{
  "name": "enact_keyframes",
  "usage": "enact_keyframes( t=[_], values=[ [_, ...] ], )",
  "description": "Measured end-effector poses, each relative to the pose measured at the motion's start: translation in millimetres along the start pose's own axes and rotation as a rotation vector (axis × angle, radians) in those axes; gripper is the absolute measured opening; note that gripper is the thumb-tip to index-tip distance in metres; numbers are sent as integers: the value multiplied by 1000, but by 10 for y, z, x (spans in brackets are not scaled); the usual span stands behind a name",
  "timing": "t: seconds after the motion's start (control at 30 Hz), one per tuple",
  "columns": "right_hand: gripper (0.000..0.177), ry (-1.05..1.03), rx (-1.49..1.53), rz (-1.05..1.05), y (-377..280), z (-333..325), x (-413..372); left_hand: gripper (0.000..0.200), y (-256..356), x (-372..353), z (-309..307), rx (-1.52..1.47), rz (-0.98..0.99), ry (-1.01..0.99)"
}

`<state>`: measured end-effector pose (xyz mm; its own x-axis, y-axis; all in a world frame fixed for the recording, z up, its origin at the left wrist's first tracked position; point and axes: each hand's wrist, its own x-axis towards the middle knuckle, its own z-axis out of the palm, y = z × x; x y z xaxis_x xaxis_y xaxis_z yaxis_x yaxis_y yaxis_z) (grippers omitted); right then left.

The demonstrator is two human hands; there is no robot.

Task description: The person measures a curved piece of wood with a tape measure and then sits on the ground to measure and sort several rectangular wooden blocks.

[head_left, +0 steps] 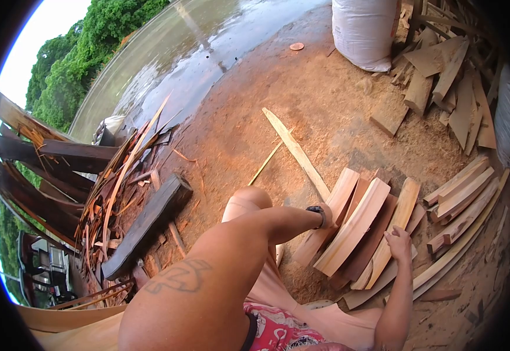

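A row of cut wooden boards lies side by side on the ground before me, pale faces up. My left hand, a dark watch on its wrist, is closed at the edge of the leftmost wooden board; its fingertips are partly hidden. A long thin wood strip ends beside that hand. My right hand is over the right side of the row, next to a yellowish board. Its fingers are bent and slightly apart, with nothing visible between them.
More curved boards lie at the right. Offcuts are heaped at the upper right beside a white sack. A dark beam and splintered strips lie at the left. Water borders the sawdust-covered ground.
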<state>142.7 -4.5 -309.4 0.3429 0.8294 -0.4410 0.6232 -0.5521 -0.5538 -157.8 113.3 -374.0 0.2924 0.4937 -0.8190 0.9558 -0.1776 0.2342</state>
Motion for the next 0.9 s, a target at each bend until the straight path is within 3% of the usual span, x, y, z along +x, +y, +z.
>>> enact_keyframes(
  t=[0.17,0.47,0.6,0.67,0.7,0.77,0.8,0.9],
  values=[
    [57,41,-22,-88,109,34,46,93,-11,88,76,4,-4,24],
    [59,0,5,-5,-175,-65,-108,87,-13,160,158,119,43,139],
    [59,9,6,2,-197,-69,-151,94,-21,182,131,54,25,73],
    [60,5,0,-1,-244,-71,-190,71,46,-89,-93,108,56,-8],
    [60,11,-2,4,-291,-91,-226,71,68,-72,-144,109,63,-8],
    [56,18,-115,-53,-483,-136,-360,47,125,-20,-203,332,171,49],
    [56,21,-118,-38,-530,-119,-383,47,213,-21,-255,334,184,41],
    [62,-180,466,109,-647,-3,-418,34,658,-465,-603,-106,411,189]
  ],
)
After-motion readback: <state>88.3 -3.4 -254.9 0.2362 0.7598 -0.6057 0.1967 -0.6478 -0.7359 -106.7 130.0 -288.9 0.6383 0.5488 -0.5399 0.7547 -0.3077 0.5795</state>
